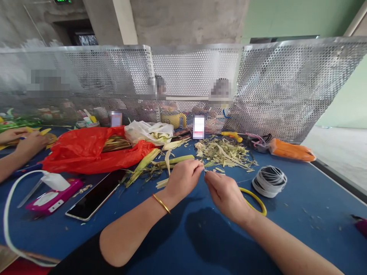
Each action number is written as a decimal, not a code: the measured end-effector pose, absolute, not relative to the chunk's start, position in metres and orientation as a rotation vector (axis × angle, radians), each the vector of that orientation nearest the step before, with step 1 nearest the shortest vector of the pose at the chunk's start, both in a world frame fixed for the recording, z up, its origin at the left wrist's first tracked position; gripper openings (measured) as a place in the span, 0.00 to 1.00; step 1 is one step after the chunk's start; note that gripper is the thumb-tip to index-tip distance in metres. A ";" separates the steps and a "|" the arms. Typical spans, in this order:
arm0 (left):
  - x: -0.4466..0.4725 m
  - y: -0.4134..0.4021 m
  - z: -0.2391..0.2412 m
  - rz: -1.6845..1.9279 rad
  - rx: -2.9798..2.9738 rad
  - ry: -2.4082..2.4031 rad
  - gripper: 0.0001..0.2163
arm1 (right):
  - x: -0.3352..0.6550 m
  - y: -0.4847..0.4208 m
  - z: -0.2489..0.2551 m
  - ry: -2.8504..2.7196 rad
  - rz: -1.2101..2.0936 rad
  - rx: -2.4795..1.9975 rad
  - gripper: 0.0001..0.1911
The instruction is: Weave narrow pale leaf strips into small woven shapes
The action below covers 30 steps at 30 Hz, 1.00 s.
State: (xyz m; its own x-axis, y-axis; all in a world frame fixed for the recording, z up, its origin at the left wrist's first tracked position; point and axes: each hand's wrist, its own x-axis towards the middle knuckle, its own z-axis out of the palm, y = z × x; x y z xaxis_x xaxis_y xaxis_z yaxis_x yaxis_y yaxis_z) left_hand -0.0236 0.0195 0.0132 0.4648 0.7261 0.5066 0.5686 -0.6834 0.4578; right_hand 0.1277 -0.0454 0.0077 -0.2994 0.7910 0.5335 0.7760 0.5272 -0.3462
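Note:
My left hand (pixel 183 177), with a gold bangle on the wrist, is closed in a pinch above the blue table (pixel 160 229). My right hand (pixel 225 193) is pinched too, fingertips almost meeting the left ones. Between them runs something thin, too small to name. Long green and pale leaf strips (pixel 156 164) lie just behind my left hand. A heap of shredded leaf trimmings (pixel 223 152) sits beyond both hands. A yellow ring (pixel 256 198) lies partly under my right wrist.
A red plastic bag (pixel 86 151) with leaf stalks and a white bag (pixel 147 131) lie at back left. A phone (pixel 96 194), a pink device (pixel 53 198), a white cord coil (pixel 269 181) and an orange object (pixel 289 149) lie around. Another person's hands (pixel 20 143) work at far left. A perforated metal screen (pixel 186 84) closes the back.

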 end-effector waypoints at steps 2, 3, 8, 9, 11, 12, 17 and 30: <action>-0.024 0.019 0.015 0.987 2.536 1.130 0.09 | 0.128 -0.046 0.010 -2.149 0.012 -1.243 0.11; -0.025 0.018 0.015 0.954 2.572 1.124 0.10 | 0.129 -0.046 0.011 -2.165 0.011 -1.236 0.11; -0.028 0.018 0.021 0.698 2.742 0.880 0.11 | 0.144 -0.044 0.027 -2.123 0.085 -1.308 0.10; -0.029 0.018 0.023 0.655 2.725 0.774 0.10 | 0.149 -0.042 0.030 -2.084 0.149 -1.325 0.11; -0.030 0.017 0.028 0.604 2.597 0.595 0.08 | 0.159 -0.037 0.036 -1.979 0.380 -1.322 0.11; -0.030 0.017 0.030 0.606 2.490 0.558 0.08 | 0.163 -0.033 0.036 -1.901 0.554 -1.301 0.12; -0.027 0.017 0.032 0.807 2.019 0.751 0.11 | 0.161 -0.021 0.016 -1.322 1.344 -1.075 0.11; -0.030 0.014 0.028 0.448 2.628 0.620 0.07 | 0.150 -0.039 0.027 -2.162 0.438 -1.273 0.12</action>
State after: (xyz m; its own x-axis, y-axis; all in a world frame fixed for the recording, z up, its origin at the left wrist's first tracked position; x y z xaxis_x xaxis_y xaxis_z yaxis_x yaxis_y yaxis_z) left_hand -0.0296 0.0139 0.0277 0.8502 0.4817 0.2124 0.3527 -0.8207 0.4494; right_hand 0.1504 -0.0389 0.0267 -0.3717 0.8720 0.3184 0.6792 0.4893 -0.5471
